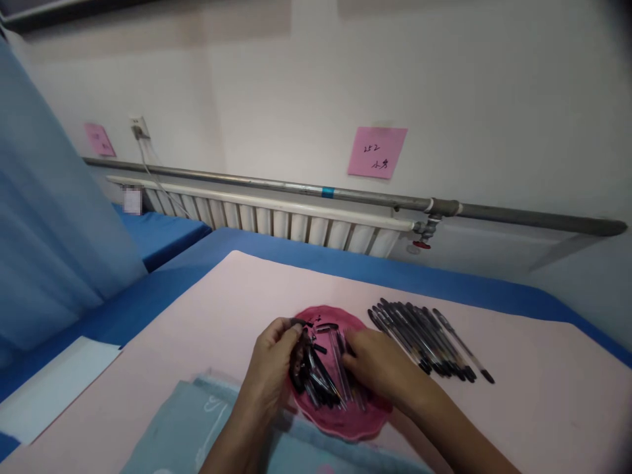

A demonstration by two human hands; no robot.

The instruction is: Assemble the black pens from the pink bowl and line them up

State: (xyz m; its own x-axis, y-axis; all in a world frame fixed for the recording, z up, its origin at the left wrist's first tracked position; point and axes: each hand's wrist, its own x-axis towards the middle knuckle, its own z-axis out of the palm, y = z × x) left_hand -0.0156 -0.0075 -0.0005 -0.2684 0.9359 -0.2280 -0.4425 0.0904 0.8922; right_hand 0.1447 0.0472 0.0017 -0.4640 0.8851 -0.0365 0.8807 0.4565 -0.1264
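A pink plate (340, 431) with a wavy rim holds loose pen parts. Black pen parts (318, 378) lie on its left side, and clear pen barrels (340, 368) lie near the middle. My left hand (271, 362) is over the plate's left rim, its thumb and fingers pinched on a small black pen part (302, 322). My right hand (375, 362) reaches in over the right rim with curled fingers against the clear barrels. What its fingertips grip is hidden. Right of the plate lies a row of capped black pens (424, 339), with one pen (464, 345) slightly apart.
A pale pink sheet (533, 395) covers the blue bed (306, 253). Light blue patterned cloth (187, 421) lies in front of me, white paper (59, 388) at left. Behind are a radiator (291, 220), a metal pipe (276, 185) and a blue curtain (49, 217).
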